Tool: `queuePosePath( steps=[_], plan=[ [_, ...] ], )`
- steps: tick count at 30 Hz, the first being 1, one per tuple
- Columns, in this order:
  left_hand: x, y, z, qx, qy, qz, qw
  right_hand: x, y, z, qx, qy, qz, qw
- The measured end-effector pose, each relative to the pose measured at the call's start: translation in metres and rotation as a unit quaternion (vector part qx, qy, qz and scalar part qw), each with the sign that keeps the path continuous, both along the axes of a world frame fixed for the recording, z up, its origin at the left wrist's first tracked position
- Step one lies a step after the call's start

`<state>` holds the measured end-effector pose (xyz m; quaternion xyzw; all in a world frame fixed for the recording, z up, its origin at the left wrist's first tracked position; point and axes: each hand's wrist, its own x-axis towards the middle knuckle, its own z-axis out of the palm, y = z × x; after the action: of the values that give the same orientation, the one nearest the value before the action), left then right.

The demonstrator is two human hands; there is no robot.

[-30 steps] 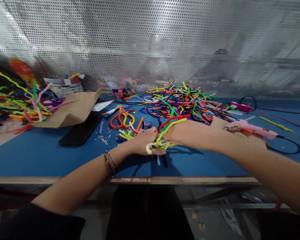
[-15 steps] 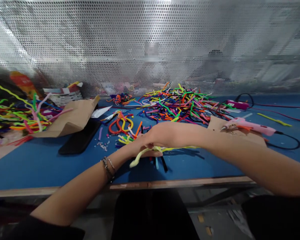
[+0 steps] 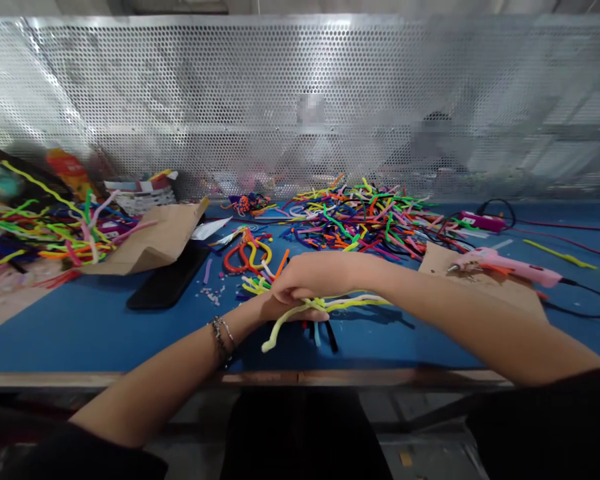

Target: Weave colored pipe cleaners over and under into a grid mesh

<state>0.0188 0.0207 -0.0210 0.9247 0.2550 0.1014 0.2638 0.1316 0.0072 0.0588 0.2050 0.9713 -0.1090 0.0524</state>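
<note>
Head view: R hand crossed over L hand at the fuzzy stems

Stems are front-ctr on the table, nr its edge: pale end at 7 o'clock, yellow lengths to 3, black & lt-blue ends at 5. L hand looks closed round the crossing, fingertips under it; R hand curls over the top, fingertips hidden, so can't tell if it's pinching.

From the hands: stem pile at 1 o'clock, pink glue gun on cardboard at 3, black slab at 9, red loop at 10.

Risks, my guess: L grip easing under an R tug would let the crossing slip & ends splay. R hides L, so a missed strand may go unseen. R forearm's nr the gun; an outward jerk could knock it. Can't tell if it's hot.
</note>
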Motion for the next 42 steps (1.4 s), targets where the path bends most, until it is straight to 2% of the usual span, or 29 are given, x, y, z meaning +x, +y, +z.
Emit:
queuePosePath(
  steps=[4,10,18,21,24,28,31,33,36,42],
  plan=[
    [-0.001,0.001,0.001,0.001,0.018,-0.047,0.999,-0.01,0.003,0.005,-0.004,-0.004,0.015,1.0],
    [-0.002,-0.003,0.004,0.049,0.006,-0.017,0.999,-0.02,0.004,0.011,0.024,-0.023,-0.029,0.999],
    [0.004,-0.003,0.004,0.062,0.028,0.022,0.997,-0.01,0.0,0.015,0.038,0.013,-0.066,0.997],
    [0.007,-0.006,0.01,0.074,0.014,0.062,0.995,0.002,-0.006,0.027,0.078,0.042,-0.088,0.992],
    [0.008,-0.009,0.013,0.082,-0.008,0.094,0.992,0.024,-0.012,0.043,0.098,0.117,-0.145,0.978],
    [0.007,-0.012,0.012,0.071,-0.037,0.115,0.99,0.061,-0.022,0.055,0.158,0.248,-0.229,0.928],
    [0.008,-0.013,0.009,0.059,-0.077,0.142,0.985,0.084,-0.03,0.052,0.178,0.346,-0.276,0.879],
    [0.011,-0.012,0.008,0.047,-0.114,0.151,0.981,0.094,-0.033,0.045,0.159,0.366,-0.315,0.861],
    [0.016,-0.011,0.007,0.01,-0.165,0.151,0.975,0.102,-0.03,0.033,0.118,0.33,-0.369,0.861],
    [0.017,-0.009,0.006,-0.077,-0.241,0.177,0.951,0.102,-0.009,0.011,0.128,0.303,-0.405,0.853]
  ],
)
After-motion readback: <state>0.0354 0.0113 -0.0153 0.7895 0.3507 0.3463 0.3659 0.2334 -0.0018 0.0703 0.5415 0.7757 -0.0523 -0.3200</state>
